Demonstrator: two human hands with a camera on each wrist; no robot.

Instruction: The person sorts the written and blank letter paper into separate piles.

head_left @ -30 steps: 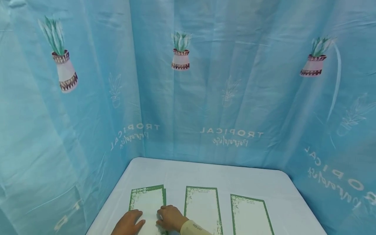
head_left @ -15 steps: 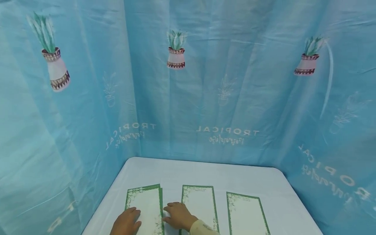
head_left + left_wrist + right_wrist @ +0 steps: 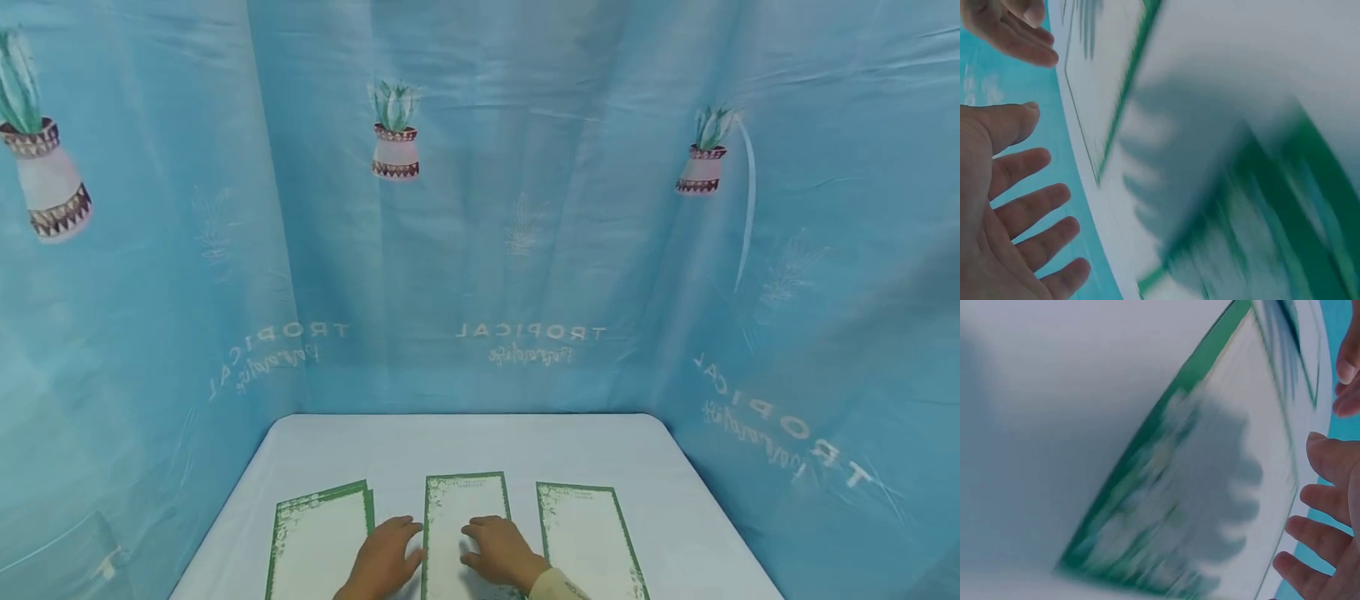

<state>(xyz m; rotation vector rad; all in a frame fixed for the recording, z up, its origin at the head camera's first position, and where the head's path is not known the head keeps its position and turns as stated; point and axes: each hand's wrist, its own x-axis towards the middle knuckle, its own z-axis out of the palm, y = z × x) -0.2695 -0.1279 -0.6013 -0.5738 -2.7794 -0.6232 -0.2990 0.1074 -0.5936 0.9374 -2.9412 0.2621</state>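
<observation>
Three places on the table hold white sheets with green leafy borders. At the left lies a small stack of them (image 3: 321,546), its edges slightly offset. A middle sheet (image 3: 467,508) and a right sheet (image 3: 588,533) lie flat beside it. My left hand (image 3: 384,557) is over the gap between the stack and the middle sheet, its fingers (image 3: 1038,203) spread and holding nothing. Over the middle sheet hovers my right hand (image 3: 498,550), fingers (image 3: 1319,534) apart, and its shadow falls on the paper. The near ends of all the sheets are cut off by the frame.
A white-covered table (image 3: 480,442) with rounded far corners carries the sheets. Blue curtains (image 3: 480,250) printed with potted plants and mirrored lettering enclose it at the back and both sides.
Both hands have left the left stack and shifted right, the left hand to the gap and the right hand over the middle sheet. The head view has turned right.
</observation>
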